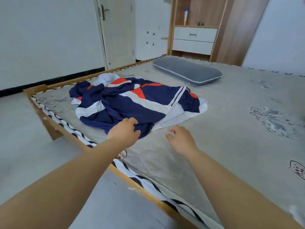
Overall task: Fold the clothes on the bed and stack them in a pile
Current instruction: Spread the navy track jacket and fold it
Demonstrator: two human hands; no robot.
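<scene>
**Folding barely begun: the clothes lie in one rumpled heap**

Nearest the camera, two bare forearms reach out over the wooden edge of the bed (148, 162). The left hand (124, 132) rests on the near hem of the clothes (125, 103), its fingers curled into the dark blue cloth as if gathering it. The right hand (180, 139) hovers just beside that hem, on its right, fingers loosely bent and grasping nothing; whether its fingertips touch the pale edge of the fabric cannot be told.

The clothes themselves, navy with white and orange panels, lie crumpled toward the left side of the bed, unfolded and spread loosely. No neat pile shows anywhere, so by this view nearly all the work is left: smoothing, folding and stacking.

Beyond the clothes, a grey pillow (188, 70) lies near the far edge of the bed. Farther off stand a wooden cabinet (194, 37) with white drawers and a closed door (117, 30).
</scene>
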